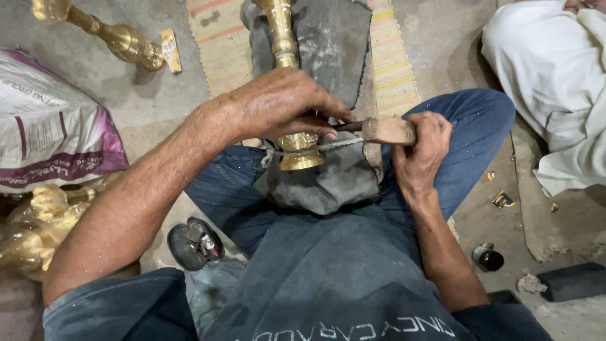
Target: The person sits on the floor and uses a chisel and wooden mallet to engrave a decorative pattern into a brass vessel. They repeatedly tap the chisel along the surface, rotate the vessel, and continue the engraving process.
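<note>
A tall brass stand (285, 47) lies lengthwise over a grey cloth (328, 183) on my lap, its flared base (302, 158) toward me. My left hand (281, 104) presses down over the stem just above the base, fingertips touching a dark metal tool shaft. My right hand (421, 151) grips the wooden handle (388, 129) of that tool, which points left across the brass base. A thin cord runs across the base. My legs in blue jeans are crossed beneath.
Another brass stand (107, 31) lies on the concrete floor at upper left. A printed plastic sack (47, 126) and wrapped brass pieces (38, 221) sit at left. A striped mat (391, 63), white cloth (555, 76), small dark bottle (488, 257) and black block (571, 281) lie around.
</note>
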